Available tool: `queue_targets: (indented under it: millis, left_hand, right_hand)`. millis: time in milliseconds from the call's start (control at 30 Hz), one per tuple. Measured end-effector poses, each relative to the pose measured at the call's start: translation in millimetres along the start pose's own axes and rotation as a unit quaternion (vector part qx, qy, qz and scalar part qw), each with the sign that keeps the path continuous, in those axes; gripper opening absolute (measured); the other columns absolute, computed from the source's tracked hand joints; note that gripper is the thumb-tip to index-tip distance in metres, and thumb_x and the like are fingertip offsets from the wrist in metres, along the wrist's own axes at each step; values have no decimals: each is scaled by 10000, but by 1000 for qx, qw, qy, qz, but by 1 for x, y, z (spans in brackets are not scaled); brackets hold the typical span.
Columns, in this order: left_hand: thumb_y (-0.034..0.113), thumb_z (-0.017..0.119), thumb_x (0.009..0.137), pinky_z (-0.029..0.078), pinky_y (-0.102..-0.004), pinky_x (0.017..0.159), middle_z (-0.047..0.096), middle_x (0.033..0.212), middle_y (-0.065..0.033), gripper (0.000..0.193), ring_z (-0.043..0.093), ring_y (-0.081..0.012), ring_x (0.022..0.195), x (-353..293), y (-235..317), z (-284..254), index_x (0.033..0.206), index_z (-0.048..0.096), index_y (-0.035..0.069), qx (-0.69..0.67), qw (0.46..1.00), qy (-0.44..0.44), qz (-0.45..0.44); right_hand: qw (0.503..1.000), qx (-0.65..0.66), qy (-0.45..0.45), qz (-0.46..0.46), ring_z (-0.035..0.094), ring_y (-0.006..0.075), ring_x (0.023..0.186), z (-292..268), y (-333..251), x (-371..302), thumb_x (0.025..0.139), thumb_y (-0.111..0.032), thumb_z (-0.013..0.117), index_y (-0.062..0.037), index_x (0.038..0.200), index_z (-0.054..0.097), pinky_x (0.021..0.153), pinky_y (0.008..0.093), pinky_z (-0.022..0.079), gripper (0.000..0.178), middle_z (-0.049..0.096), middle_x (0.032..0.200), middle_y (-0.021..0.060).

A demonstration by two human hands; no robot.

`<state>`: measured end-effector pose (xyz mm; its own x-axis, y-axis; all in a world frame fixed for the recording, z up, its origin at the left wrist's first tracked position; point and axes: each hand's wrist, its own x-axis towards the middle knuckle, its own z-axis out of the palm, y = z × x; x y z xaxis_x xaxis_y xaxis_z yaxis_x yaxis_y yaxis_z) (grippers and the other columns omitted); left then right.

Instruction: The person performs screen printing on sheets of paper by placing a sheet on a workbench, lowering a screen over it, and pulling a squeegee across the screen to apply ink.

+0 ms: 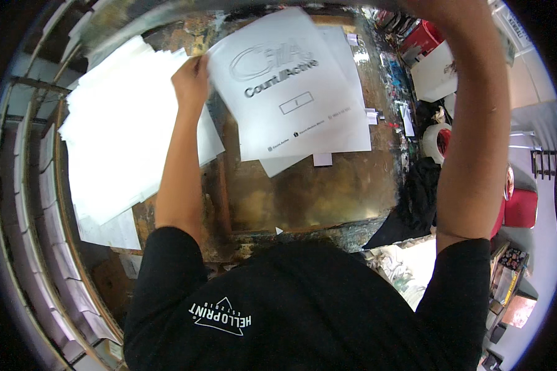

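Note:
My left hand (194, 73) is closed on the left edge of a white printed sheet (291, 130), which is tilted and slightly blurred. Dark lettering and a small outlined box show on its face. Beneath it, another pale sheet (284, 166) pokes out over the brown, stained work board (291, 201). A large, uneven stack of white paper (120, 130) lies left of my left forearm. My right arm reaches up along the right side, and only the base of my right hand (442, 7) shows at the top edge; its fingers are hidden.
A blurred grey bar (161, 23) crosses the far edge. Small white tabs (371, 116) sit along the board's right side. Farther right are a white box (434, 73), a tape roll (437, 142), a red container (422, 38) and black cloth (422, 185). Rack shelves (59, 204) stand left.

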<state>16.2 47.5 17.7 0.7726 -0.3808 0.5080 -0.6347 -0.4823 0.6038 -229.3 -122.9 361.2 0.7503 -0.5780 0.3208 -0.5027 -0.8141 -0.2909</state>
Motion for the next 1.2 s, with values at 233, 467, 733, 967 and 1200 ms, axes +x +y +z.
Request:
queue_targets:
  millis: [233,467,733,967,1200]
  left_hand:
    - [221,667,1066,486,-312,602,677,683,-65,302,602,-127,622,-117,-44,-150,1084,800,-49,61,963,191,-183]
    - [255,636,1072,523,-371,633,721,720,-108,338,669,-217,644,-153,-122,-248,1095,799,-39,193,925,255,-206]
    - [257,732,997,535,-499,855,696,1057,-224,361,665,-402,976,-139,-67,-253,1198,711,-42,292,925,236,-57]
    - [1006,477,775,39,-669,1295,257,1734,-268,1344,194,-444,1624,-181,48,-88,1639,361,-17,321,900,-293,48]
    - [1006,545,722,94,-642,1308,257,1736,-251,1373,192,-459,1616,-172,117,-15,1630,373,-9,159,924,-323,131]
  right_hand:
    - [954,-6,200,-226,564,175,642,42,44,-19,1078,-426,561,-71,859,677,618,344,479,433,630,703,40]
    - [943,-38,198,-264,720,469,974,50,74,-11,1052,-517,550,-73,1267,696,878,494,546,515,739,1065,265]
    - [940,-78,207,-259,721,441,1053,68,99,-11,1057,-495,558,-72,1352,691,933,488,537,532,738,1148,266]
    - [944,-67,189,-260,715,450,1079,54,100,9,1072,-542,524,-95,1369,681,952,489,540,559,743,1168,251]
    - [967,3,144,-209,610,257,721,44,55,-6,1059,-429,556,-48,961,683,676,385,502,413,659,780,115]
